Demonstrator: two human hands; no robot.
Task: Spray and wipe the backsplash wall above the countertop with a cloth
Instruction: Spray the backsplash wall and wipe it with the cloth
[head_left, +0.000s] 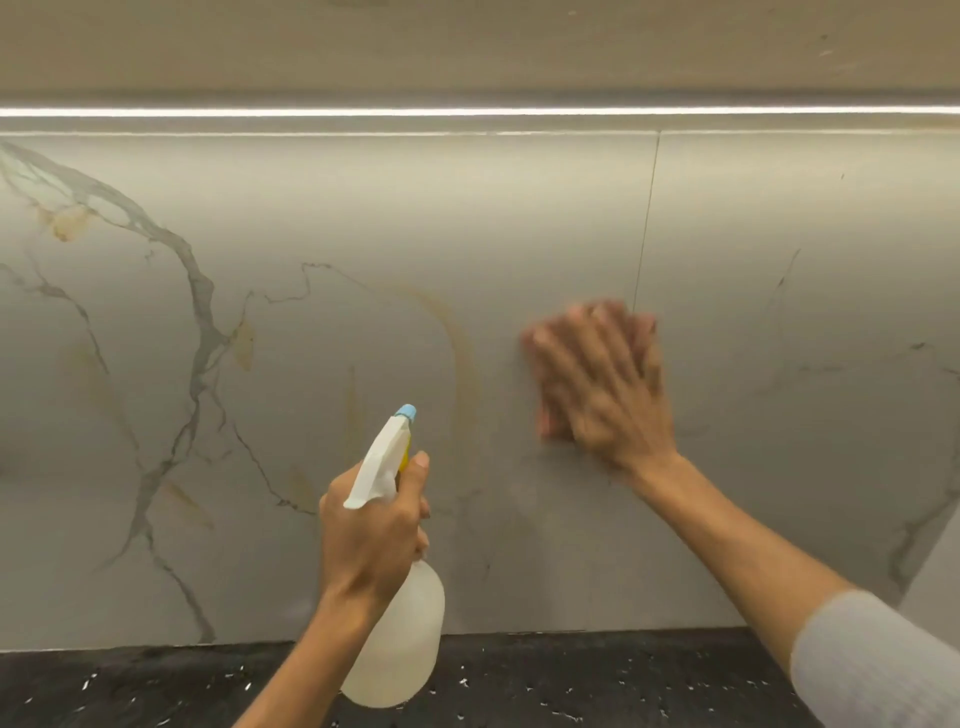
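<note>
Cloth pressed flat to the wall, bottle held up beside it.

I see the pinkish cloth (550, 410) under my right hand (608, 384), fingers spread and flat on it rather than closed around it, pinning it to the marble wall (519, 218) just left of a thin vertical seam (647, 218); hand and cloth are blurred. My left hand (371, 535) is clamped on the neck of the spray bottle (400, 644), forefinger at the trigger, its blue-tipped nozzle (407, 412) aimed at the wall. The bottle hangs above the dark speckled counter (571, 680). A grey sleeve (878, 660) covers my right forearm, and a light strip (467, 111) runs along above the wall.
</note>
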